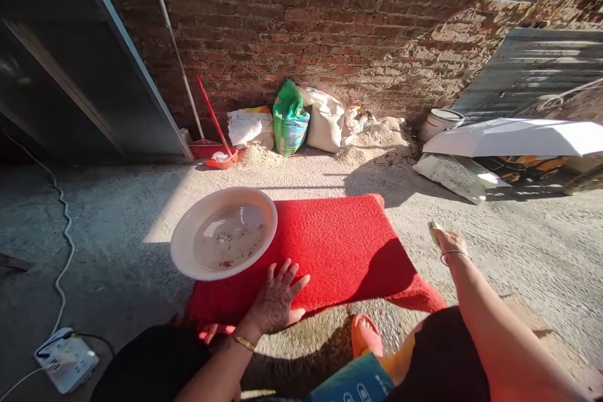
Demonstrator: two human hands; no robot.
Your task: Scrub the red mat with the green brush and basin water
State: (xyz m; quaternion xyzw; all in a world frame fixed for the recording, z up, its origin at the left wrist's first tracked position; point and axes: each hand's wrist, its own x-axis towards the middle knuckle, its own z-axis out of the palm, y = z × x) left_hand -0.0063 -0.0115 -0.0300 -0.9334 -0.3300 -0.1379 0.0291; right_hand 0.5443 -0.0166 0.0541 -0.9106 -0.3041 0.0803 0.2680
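At far left a dark panel [56,75] stands slantwise, in front of the brick wall [339,38]. On the ground at near left lies a white power strip [68,361] with a black plug in it, and a grey cord [68,235] snakes from there toward the far side. A pole [172,31] leans on the wall, its foot by a red dustpan [221,161].

The white basin [181,250] takes up the left end of the red cloth [330,232]; its shallow water is cloudy, with dark bits in it. Just right of its near rim, the left hand [276,301] is open, palm down and fingers spread, on the cloth's near edge.

Beyond these, 3 sacks line the wall: white [247,129], green [288,118] and cream [325,122], with sand [360,154] spilled about them. On the near side, a foot in a slipper [365,336] stands close to the cloth.

The right hand [451,243] reaches out over bare ground, right of the cloth and apart from it, fingers closed on a small pale thing [434,226], too blurred to identify. Farther right come a pail [440,125] by the wall and a white umbrella [518,137] shading a printed bag [445,176].
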